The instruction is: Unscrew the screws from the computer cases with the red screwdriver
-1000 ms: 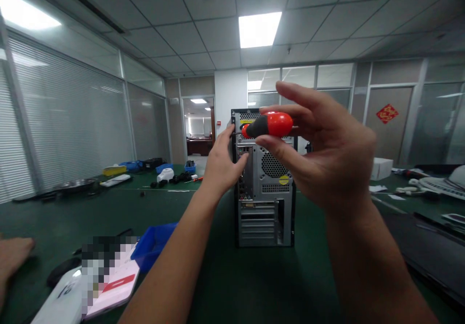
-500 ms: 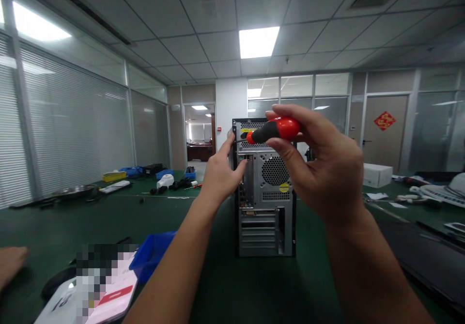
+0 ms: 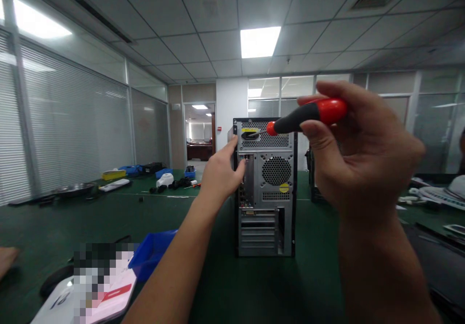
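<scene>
A desktop computer case (image 3: 267, 198) stands upright on the green table, its metal back panel toward me. My left hand (image 3: 223, 171) rests against the left edge of that panel, index finger near the upper corner, thumb on the metal, both spread apart. My right hand (image 3: 363, 154) grips a screwdriver (image 3: 305, 117) by its red and black handle. The screwdriver's thin shaft points left and appears in front of the black power socket (image 3: 250, 135) at the top of the panel; whether its tip touches anything I cannot tell.
On the left are a blue bin (image 3: 150, 254), a pink-and-white card (image 3: 114, 290) and another person's hand (image 3: 6, 261) at the frame edge. Further back lie blue trays, a yellow tray (image 3: 113, 175) and a white bottle (image 3: 164, 180). A dark flat panel (image 3: 436, 256) lies right.
My right hand has drawn the screwdriver back from the case's upper left corner, to the right and slightly up. My left hand has stayed on the case. The other person's hand has shifted left.
</scene>
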